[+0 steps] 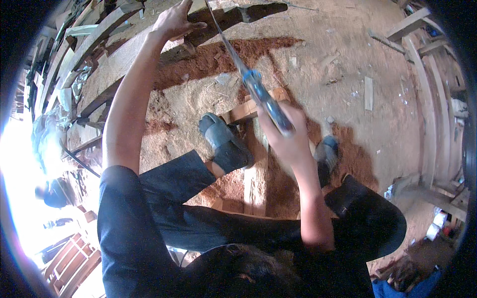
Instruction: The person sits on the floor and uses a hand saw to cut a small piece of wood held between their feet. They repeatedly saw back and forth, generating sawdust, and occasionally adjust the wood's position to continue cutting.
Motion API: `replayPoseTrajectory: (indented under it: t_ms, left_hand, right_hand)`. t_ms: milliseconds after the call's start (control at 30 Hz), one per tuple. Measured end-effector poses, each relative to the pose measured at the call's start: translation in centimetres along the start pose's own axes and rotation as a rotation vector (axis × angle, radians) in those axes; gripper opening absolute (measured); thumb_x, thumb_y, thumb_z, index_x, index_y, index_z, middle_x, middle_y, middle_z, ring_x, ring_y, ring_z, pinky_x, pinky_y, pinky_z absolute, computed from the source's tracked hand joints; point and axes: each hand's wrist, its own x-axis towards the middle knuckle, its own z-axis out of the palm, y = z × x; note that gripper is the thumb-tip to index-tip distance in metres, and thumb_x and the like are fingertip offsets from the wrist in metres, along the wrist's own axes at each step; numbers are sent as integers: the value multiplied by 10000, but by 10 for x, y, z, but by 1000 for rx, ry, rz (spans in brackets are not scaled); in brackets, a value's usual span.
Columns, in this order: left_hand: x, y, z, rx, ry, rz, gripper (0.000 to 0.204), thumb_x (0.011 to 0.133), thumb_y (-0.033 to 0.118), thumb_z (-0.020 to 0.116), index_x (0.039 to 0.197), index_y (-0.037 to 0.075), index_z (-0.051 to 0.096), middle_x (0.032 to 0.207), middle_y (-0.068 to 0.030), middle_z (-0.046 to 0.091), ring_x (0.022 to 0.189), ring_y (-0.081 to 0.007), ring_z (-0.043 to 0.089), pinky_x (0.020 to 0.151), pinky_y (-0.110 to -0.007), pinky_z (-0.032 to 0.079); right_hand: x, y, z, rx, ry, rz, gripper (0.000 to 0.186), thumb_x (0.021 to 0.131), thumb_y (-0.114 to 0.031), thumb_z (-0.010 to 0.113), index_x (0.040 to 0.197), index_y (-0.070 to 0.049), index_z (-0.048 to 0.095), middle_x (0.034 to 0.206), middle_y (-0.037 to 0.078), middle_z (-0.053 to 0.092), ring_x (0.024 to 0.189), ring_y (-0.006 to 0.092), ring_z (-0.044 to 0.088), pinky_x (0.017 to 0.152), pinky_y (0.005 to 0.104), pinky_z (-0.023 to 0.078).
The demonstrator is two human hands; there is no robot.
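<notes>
My right hand (pixel 287 130) is closed around the dark, shiny handle of a hand saw (pixel 258 89). The handle has a bright blue collar, and its long thin blade, seen nearly edge-on, runs up and left past the top edge. At the upper left my left hand (pixel 174 21) rests with thumb stretched out over the end of a wooden beam (pixel 119 67); its fingertips reach the top edge of the view. Beside that hand lies a dark, notched piece of wood (pixel 263 12). The saw's tip is out of view.
Reddish sawdust (pixel 238 54) lies along the beam. A short wooden block (pixel 243 110) sits between my shod feet (pixel 223 141). Stacked planks (pixel 54 64) crowd the left, and a wooden frame (pixel 427 94) stands at the right. A thin offcut (pixel 368 93) lies on the floor.
</notes>
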Motion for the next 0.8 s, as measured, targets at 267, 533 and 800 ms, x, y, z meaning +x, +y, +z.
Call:
replayPoseTrajectory:
  t_ms: [267, 533, 800]
  left_hand:
    - [-4, -2, -7, 19, -18, 6, 906, 668, 674, 809, 1216, 32, 481, 1107, -279, 651, 997, -473, 637, 813, -527, 512]
    - [2, -2, -9, 50, -75, 12, 850, 684, 644, 812, 1168, 29, 480, 1102, -278, 659, 1022, -458, 641, 822, -517, 516]
    - [11, -19, 18, 88, 52, 41, 853, 756, 728, 709, 1285, 104, 469, 1027, -225, 710, 969, -451, 685, 823, -537, 541]
  right_hand:
    - [-2, 4, -2, 42, 70, -39, 184, 939, -168, 652, 882, 6, 660, 688, 66, 614, 681, 124, 622, 631, 330, 482]
    - [12, 16, -1, 189, -2, 106, 197, 954, -188, 652, 850, -21, 644, 663, -3, 570, 640, 85, 555, 611, 285, 451]
    - [36, 52, 10, 687, 107, 193, 175, 1024, -225, 592, 998, -58, 546, 614, -18, 480, 460, 61, 413, 443, 235, 376]
